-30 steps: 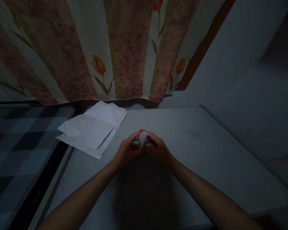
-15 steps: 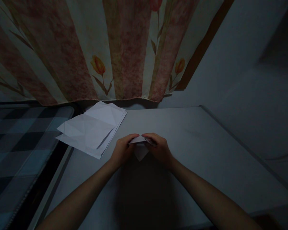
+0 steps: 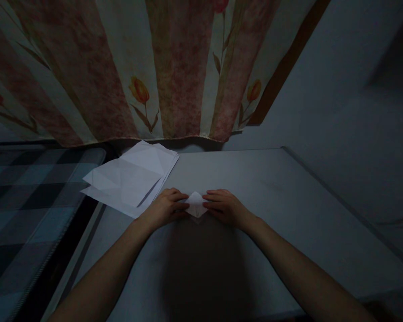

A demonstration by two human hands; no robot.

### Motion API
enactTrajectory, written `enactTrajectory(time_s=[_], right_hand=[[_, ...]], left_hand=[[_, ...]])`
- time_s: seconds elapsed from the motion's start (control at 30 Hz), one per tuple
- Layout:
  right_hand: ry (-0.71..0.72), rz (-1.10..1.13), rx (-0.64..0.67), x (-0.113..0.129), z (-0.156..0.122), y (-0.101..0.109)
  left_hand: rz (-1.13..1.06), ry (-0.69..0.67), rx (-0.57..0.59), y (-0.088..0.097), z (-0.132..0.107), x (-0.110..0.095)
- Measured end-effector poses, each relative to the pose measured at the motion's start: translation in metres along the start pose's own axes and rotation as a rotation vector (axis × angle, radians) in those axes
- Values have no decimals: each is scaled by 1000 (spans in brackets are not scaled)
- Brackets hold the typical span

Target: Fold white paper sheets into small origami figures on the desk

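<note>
A small piece of folded white paper (image 3: 196, 204), diamond-shaped from above, sits between my two hands over the middle of the table. My left hand (image 3: 169, 204) grips its left corner, the fingertips at the edge. At the right corner, the fingers of my right hand (image 3: 223, 205) hold it in the same way, side by side and pointing inward. A paler paper tip shows just below the diamond. Both thumbs are hard to make out in the dim light.
Creased white sheets (image 3: 130, 172) lie stacked at the table's back left, overhanging its edge. The white table (image 3: 289, 223) meets a wall on the right. A checked mattress (image 3: 36, 214) is at left. A striped tulip curtain (image 3: 184, 67) hangs behind.
The paper has gone from a raised, partly opened fold to a flatter diamond. My hands have spread slightly apart, and their fingers have straightened towards its side corners.
</note>
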State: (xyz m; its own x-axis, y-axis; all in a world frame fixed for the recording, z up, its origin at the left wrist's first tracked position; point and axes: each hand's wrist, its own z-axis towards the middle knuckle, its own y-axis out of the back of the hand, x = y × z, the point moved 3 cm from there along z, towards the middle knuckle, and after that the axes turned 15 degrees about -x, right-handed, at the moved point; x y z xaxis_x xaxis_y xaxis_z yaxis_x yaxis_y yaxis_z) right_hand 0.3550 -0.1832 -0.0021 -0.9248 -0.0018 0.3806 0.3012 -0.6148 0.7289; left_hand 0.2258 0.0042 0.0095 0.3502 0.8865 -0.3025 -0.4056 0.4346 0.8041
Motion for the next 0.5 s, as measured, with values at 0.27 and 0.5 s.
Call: enactTrajectory(time_s=[0.27, 0.5], right_hand=[[-150, -52, -118, 1, 6, -1], [-379, -161, -164, 0, 10, -10]], left_hand=[[31, 190, -47, -8, 2, -7], [162, 429, -153, -15, 9, 0]])
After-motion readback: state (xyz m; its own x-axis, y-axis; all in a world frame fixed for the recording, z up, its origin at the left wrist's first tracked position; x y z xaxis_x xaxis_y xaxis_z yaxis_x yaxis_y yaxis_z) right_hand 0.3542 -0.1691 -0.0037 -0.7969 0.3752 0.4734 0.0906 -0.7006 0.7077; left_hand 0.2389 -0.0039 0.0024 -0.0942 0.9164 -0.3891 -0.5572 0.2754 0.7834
